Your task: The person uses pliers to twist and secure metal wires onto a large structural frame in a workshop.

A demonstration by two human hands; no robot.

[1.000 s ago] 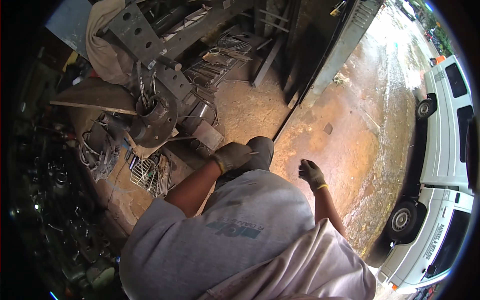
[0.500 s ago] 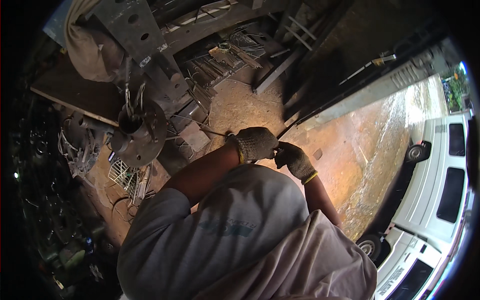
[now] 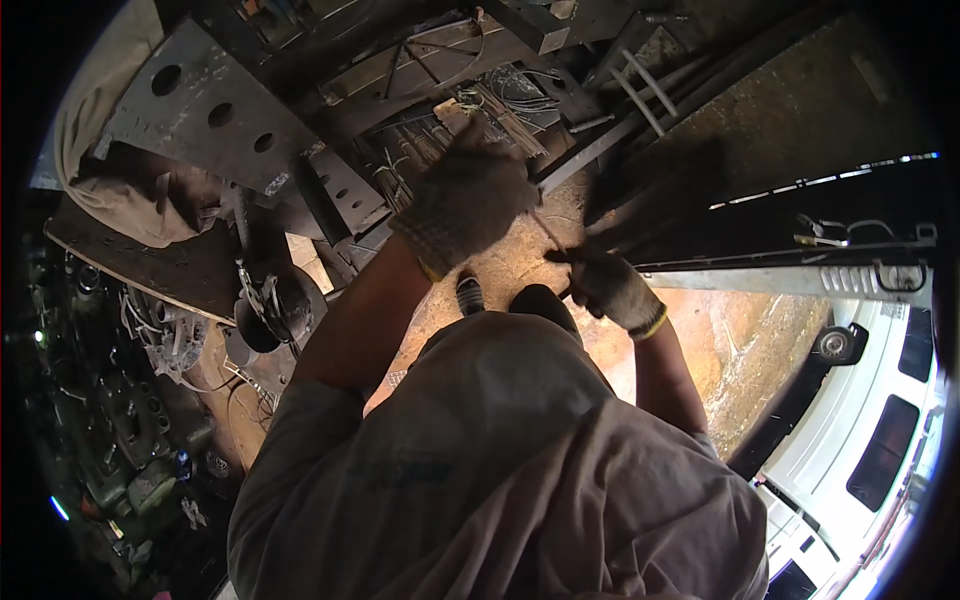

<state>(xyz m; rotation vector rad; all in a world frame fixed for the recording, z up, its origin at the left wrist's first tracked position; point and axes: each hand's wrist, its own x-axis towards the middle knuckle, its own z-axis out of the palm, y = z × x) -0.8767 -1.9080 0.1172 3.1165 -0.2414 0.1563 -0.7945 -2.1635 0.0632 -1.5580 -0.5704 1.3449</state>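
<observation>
My left hand [image 3: 465,205], in a grey-brown knit glove, is raised over the floor in front of me, near the bundled rods. Motion smears its fingers, so whether they are closed is unclear. To the right and lower, my right hand [image 3: 612,290] wears a matching glove with a yellow cuff edge. Its fingers are curled, the thumb and forefinger reaching toward the left hand. A thin strand [image 3: 548,232], possibly wire or a slim rod, runs from beside the left hand to the right fingertips, which seem to pinch it.
Bundled rods [image 3: 425,145] and coiled wire [image 3: 520,92] lie ahead. A steel plate with round holes [image 3: 215,110] and a draped cloth [image 3: 130,200] stand at the left. Dark machine parts [image 3: 130,410] fill the far left. A white van [image 3: 870,400] is parked outside at right.
My hands were together before my lap and are now apart. The left has swung up and forward; the right has shifted slightly right. The view has turned, and my feet now show.
</observation>
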